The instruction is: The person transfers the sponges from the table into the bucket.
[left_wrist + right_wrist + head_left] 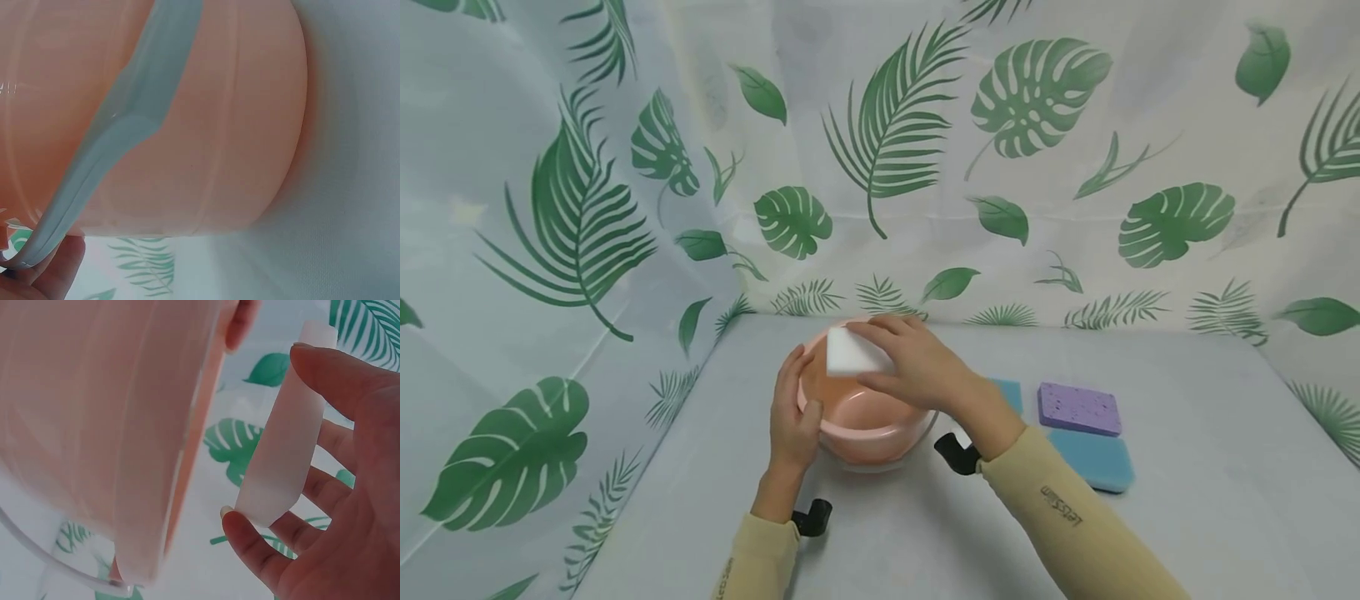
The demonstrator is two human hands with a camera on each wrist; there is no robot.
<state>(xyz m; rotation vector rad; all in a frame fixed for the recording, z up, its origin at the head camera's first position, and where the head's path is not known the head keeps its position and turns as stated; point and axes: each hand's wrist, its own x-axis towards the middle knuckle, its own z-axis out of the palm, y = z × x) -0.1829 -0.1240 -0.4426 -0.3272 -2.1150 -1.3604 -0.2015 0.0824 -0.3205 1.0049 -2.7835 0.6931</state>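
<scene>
Over the pink bowl, right hand holds white sponge

I see a pink bowl on a pale grey counter, in front of a backdrop printed with green leaves. My left hand grips the bowl's left rim. My right hand holds a white sponge over the bowl, its fingers curled across the sponge's top. To the right of the bowl lie a purple sponge and a blue sponge, touching; another blue one peeks out behind my right wrist.
</scene>
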